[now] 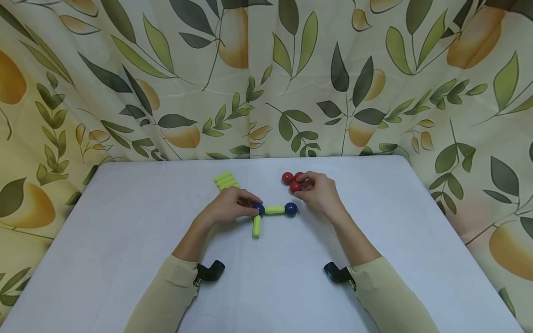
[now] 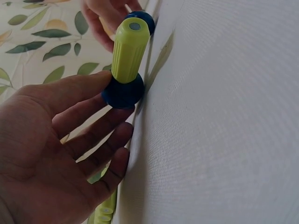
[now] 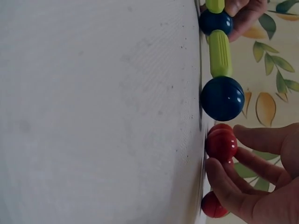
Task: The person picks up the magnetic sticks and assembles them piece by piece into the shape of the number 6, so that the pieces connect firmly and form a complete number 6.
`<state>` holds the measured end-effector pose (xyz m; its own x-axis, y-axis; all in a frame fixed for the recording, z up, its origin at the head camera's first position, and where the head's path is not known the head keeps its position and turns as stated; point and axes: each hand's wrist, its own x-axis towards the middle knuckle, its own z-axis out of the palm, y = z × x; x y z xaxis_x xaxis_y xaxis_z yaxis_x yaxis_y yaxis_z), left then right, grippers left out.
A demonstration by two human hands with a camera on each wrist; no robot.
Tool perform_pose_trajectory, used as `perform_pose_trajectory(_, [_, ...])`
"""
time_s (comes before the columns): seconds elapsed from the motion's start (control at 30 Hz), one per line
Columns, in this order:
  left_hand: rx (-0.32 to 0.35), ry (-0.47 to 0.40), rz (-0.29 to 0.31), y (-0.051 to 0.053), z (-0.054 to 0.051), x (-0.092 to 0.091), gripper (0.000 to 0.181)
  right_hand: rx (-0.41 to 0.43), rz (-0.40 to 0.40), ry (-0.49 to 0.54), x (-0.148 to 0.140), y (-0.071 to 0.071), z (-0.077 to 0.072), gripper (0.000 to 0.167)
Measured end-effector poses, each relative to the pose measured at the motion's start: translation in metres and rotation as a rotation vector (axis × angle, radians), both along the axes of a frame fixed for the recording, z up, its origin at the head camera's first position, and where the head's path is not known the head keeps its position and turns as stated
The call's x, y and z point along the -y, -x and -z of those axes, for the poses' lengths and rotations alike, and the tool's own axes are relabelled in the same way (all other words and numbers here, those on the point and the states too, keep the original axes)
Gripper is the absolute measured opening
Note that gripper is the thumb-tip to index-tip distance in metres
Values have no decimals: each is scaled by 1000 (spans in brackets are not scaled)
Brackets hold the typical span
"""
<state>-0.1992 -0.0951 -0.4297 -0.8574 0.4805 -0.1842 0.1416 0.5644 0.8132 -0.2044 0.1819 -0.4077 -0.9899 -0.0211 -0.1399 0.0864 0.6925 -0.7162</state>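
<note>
My left hand (image 1: 230,205) pinches a blue ball (image 2: 122,93) between thumb and fingers. One lime-green magnetic rod (image 1: 257,227) sticks out from that ball toward me, its metal tip showing in the left wrist view. A second green rod (image 1: 275,210) joins it to another blue ball (image 1: 291,209) on the right. Beyond that ball, my right hand (image 1: 320,192) has thumb and fingertips around a red ball (image 3: 221,143) in a cluster on the table. Another red ball (image 1: 288,178) lies at the left of this cluster; the hand partly covers the others.
Several loose green rods (image 1: 225,180) lie side by side behind my left hand. A white cloth covers the table (image 1: 125,231), whose far edge meets a leaf-and-fruit patterned curtain (image 1: 275,115). Black wrist cameras (image 1: 211,271) stick out from the sleeves.
</note>
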Motion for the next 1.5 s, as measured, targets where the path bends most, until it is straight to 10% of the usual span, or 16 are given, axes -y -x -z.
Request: perform_pose_trajectory(1.5, [11,-17,-5,-1,0,0,26,-9,-29,13,-4,-7,-7,31])
